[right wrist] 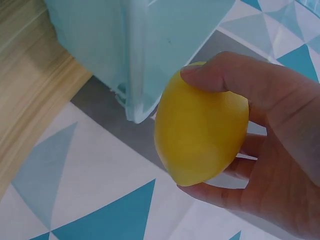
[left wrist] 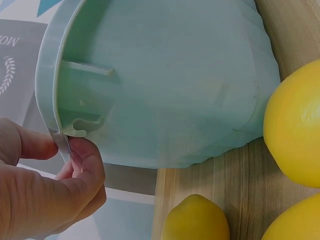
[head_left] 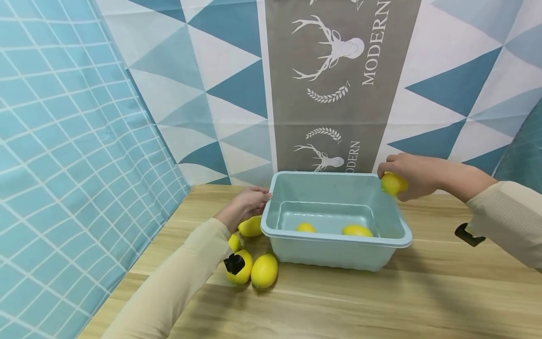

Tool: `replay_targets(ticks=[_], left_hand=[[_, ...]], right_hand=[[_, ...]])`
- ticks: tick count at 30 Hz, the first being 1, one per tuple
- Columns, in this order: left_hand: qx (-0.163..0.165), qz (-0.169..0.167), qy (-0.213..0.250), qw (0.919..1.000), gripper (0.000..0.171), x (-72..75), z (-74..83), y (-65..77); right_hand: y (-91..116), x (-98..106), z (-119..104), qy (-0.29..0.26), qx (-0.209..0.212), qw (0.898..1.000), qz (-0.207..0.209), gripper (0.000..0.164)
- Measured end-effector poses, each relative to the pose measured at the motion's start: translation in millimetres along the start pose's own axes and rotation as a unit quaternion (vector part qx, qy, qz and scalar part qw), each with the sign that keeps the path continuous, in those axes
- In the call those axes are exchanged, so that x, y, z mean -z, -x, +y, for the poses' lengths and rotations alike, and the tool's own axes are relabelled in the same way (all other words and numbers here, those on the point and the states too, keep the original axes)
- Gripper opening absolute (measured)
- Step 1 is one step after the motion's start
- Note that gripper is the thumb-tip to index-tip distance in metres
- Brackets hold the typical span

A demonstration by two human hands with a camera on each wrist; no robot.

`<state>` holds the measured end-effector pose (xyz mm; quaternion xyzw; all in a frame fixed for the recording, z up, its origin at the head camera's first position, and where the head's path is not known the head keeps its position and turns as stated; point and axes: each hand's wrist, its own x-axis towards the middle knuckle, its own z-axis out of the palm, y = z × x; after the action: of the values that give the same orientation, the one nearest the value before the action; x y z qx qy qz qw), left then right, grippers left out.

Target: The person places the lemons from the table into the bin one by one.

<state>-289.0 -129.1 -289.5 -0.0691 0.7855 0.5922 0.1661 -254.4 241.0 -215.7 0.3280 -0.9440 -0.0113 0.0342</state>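
Observation:
A pale blue-green plastic basin (head_left: 334, 254) stands on the wooden table, with two lemons inside, one (head_left: 357, 230) near the middle right and another (head_left: 306, 227) further left. My left hand (head_left: 250, 200) pinches the basin's rim at its left end; the left wrist view shows thumb and fingers on either side of the rim (left wrist: 50, 90). At the basin's right end, my right hand (head_left: 412, 176) holds a lemon (right wrist: 200, 130), thumb on one side and fingers round the other. That lemon is beside the rim's far right corner.
Several lemons lie on the table left of the basin, among them one (head_left: 264, 270) in front and one (head_left: 251, 227) under the left hand. The left sleeve partly covers them. A patterned cloth (head_left: 237, 94) hangs behind, and blue checked cloth (head_left: 63, 141) lines the left side.

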Motion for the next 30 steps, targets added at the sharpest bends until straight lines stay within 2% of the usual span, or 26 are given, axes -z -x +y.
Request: replay_targets(ticks=[9,21,30], left_hand=[[0.004,-0.004,0.004,1.0,0.038,-1.1,-2.9,-1.3],[0.001,-0.001,-0.009,1.0,0.039,2.4,1.1,-0.1],[0.008,-0.004,-0.006,0.9999,0.039,-1.0,1.3,-1.2]], right_hand=[[-21,5,-12,-0.012,-0.009,0.999,-0.028,0.046],[-47,14,-22,-0.022,-0.012,0.999,-0.048,0.042],[-57,3,-25,-0.046,-0.028,0.993,-0.102,0.042]])
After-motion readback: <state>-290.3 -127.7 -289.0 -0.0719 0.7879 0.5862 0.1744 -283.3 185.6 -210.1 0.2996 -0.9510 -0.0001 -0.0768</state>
